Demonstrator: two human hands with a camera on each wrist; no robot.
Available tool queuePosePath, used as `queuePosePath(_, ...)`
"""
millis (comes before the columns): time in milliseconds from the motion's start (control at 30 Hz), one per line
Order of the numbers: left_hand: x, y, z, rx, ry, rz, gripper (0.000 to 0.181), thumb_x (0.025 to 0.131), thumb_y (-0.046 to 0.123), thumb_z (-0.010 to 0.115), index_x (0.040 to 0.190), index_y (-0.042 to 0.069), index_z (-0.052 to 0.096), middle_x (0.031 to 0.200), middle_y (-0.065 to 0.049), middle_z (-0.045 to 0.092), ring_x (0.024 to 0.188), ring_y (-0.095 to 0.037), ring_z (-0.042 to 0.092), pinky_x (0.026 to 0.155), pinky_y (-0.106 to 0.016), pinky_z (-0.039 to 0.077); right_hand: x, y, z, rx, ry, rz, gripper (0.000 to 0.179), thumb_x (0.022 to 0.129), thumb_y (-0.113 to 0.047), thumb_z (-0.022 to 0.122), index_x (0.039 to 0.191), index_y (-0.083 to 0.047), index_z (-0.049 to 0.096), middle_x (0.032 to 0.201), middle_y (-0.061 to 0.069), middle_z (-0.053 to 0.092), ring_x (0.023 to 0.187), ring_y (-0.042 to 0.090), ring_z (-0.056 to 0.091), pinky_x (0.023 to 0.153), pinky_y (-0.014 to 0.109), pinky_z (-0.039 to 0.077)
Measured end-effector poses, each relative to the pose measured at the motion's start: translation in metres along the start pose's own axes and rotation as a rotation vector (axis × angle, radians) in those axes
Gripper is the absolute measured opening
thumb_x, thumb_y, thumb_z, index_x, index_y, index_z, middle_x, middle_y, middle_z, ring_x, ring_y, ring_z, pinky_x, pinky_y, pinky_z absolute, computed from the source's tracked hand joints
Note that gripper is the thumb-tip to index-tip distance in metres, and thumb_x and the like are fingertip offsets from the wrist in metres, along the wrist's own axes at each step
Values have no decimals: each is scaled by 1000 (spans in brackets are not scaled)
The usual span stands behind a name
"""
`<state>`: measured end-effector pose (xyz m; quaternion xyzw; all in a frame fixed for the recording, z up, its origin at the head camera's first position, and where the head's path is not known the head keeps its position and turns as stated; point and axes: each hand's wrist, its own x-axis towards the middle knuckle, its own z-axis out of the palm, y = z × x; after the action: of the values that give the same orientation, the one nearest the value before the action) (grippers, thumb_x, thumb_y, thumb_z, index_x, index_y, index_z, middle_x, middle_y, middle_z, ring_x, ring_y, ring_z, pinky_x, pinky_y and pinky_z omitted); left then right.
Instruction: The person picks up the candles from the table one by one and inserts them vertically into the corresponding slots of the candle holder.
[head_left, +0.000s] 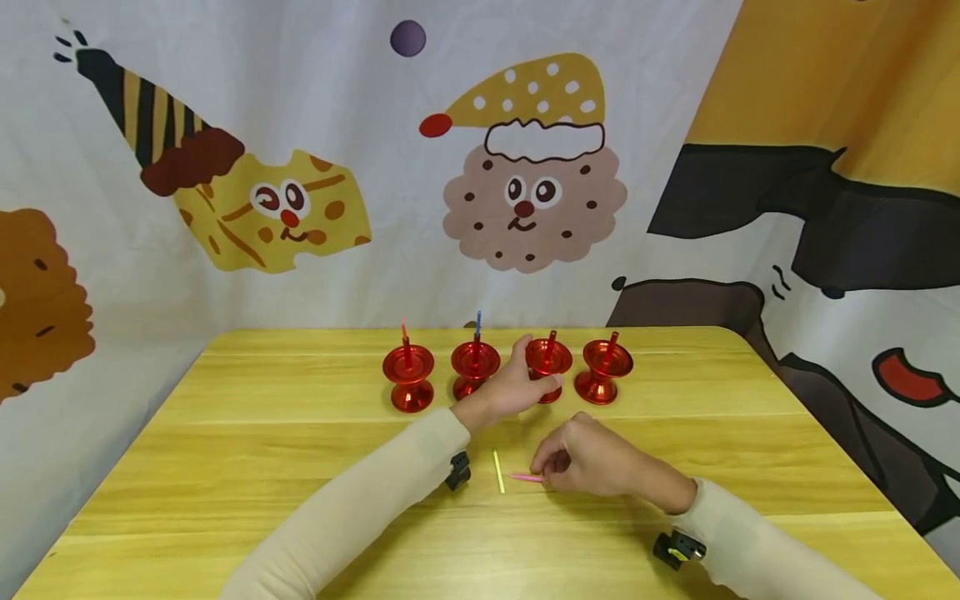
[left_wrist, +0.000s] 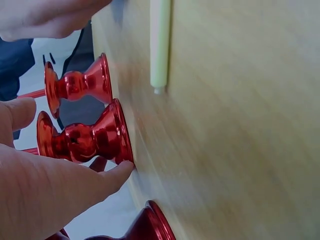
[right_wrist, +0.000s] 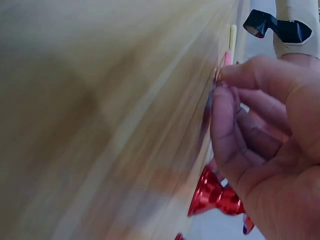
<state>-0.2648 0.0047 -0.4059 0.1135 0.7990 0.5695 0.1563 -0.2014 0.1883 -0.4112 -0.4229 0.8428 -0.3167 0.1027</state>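
Four-footed counts aside, several red metal candle holders stand in a row at the back of the table. My left hand [head_left: 516,388] reaches to the third candle holder [head_left: 549,357] from the left; in the left wrist view its thumb and fingers lie around that holder [left_wrist: 82,142], one fingertip at its base. A thin pink candle [head_left: 527,477] lies low at the table, its end pinched between thumb and forefinger of my right hand [head_left: 596,458]. Just left of it a thin yellow candle [head_left: 498,472] lies on the wood.
The leftmost holder [head_left: 410,392] carries a red candle [head_left: 404,328], and the second holder [head_left: 476,360] a blue candle [head_left: 479,322]. At the right end stands another holder [head_left: 597,386] with a bare red tube. A printed cloth [head_left: 420,292] hangs behind the wooden table [head_left: 300,467].
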Motion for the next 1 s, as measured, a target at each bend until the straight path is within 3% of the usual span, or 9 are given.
queuePosePath(200, 5, -1, 0, 11, -2, 2, 95, 110, 35, 69, 177, 14, 7, 170, -29, 38, 154, -42, 44, 124, -57, 37, -7, 6, -6, -89, 10, -150, 24, 83, 10, 82, 93, -12, 86, 84, -14, 70, 72, -4, 61, 61, 16, 54)
queuePosePath(400, 7, 0, 0, 10, 2, 12, 93, 110, 34, 69, 177, 13, 9, 170, -27, 39, 154, -40, 43, 125, -56, 37, -14, 9, -19, -96, 76, -193, 24, 82, 9, 79, 91, -13, 84, 84, -12, 68, 74, 1, 61, 61, 20, 56)
queuePosePath(700, 9, -1, 4, 36, 37, 14, 91, 108, 33, 72, 177, 14, 15, 166, -26, 46, 147, -40, 52, 121, -56, 43, -17, 19, -39, -82, 216, -144, 28, 82, 12, 80, 93, -14, 78, 87, -13, 70, 75, 3, 66, 63, 36, 63)
queuePosePath(1000, 9, 1, 4, 12, 29, 18, 91, 108, 32, 71, 175, 10, 15, 164, -29, 46, 147, -42, 52, 121, -54, 43, -2, 23, -60, -15, 430, -51, 21, 88, 6, 82, 91, -14, 77, 87, -8, 73, 75, 12, 68, 66, 26, 59)
